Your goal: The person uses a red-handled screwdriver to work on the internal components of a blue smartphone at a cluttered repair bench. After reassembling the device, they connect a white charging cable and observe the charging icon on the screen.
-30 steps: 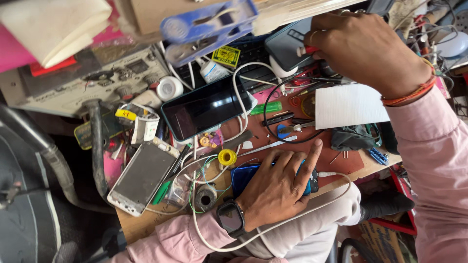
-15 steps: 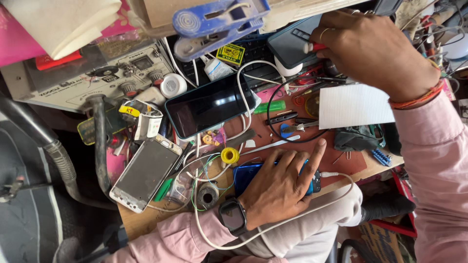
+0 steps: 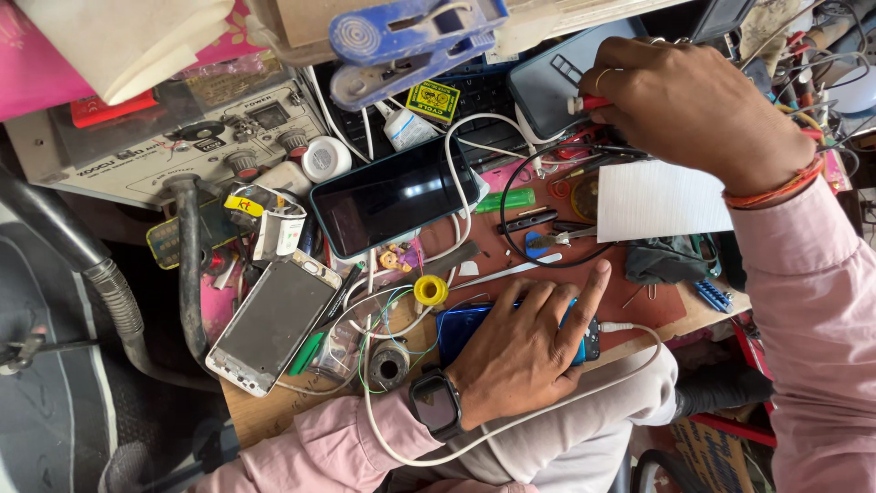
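**Q:** What are your hands doing?

**Me:** My left hand (image 3: 529,351) lies flat with fingers spread on a blue phone (image 3: 465,327), pressing it against the table (image 3: 265,415). The phone sits at the near edge of the table, just in front of my lap, mostly hidden under my palm. There is a dark smartwatch (image 3: 436,404) on that wrist. My right hand (image 3: 693,105) is raised at the far right, fingers curled and pinching a small tool with a red and white handle (image 3: 587,104); its tip is hidden, so I cannot tell what it touches.

**Q:** What lies around the blue phone?

**Me:** A white cable (image 3: 511,424) loops from the phone's right end, down over my lap and back up across the table. Just left of the phone is a yellow spool (image 3: 430,290), and nearer me a dark round reel (image 3: 390,364). Further left, a phone with a silver frame (image 3: 274,324) lies tilted near the table's corner.

**Q:** And higher up?

**Me:** A larger dark phone (image 3: 392,196) lies screen up, tilted, in the middle of the table. A white sheet of paper (image 3: 662,201) rests below my right wrist, with tweezers (image 3: 561,237) just to its left. A grey box with knobs (image 3: 164,137) stands at the far left, and a blue plastic clamp (image 3: 401,32) sits along the top.
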Tool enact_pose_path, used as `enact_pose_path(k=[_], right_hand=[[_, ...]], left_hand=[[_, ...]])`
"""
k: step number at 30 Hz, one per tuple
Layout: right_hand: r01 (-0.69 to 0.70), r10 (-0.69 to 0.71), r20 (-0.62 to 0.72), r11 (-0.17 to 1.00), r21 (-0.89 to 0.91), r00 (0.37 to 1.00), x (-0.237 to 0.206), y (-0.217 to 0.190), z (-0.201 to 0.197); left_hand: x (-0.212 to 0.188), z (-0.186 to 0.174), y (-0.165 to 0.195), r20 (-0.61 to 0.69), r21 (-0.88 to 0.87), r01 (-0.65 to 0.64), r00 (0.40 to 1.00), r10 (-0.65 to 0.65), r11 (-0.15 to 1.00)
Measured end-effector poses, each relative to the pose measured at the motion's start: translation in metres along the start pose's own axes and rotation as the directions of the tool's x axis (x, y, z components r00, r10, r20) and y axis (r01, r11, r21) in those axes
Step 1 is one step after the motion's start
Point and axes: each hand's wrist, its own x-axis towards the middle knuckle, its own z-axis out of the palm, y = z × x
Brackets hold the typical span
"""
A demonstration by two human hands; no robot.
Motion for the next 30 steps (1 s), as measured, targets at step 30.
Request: enact_pose_path(k=[30], right_hand=[[0.093,-0.044,-0.383,0.989,0.113,0.923,-0.002,-0.018,-0.003]], left_hand=[[0.002,-0.007,0.003,0.011,-0.005,-0.018,1.000,0.019,1.000]])
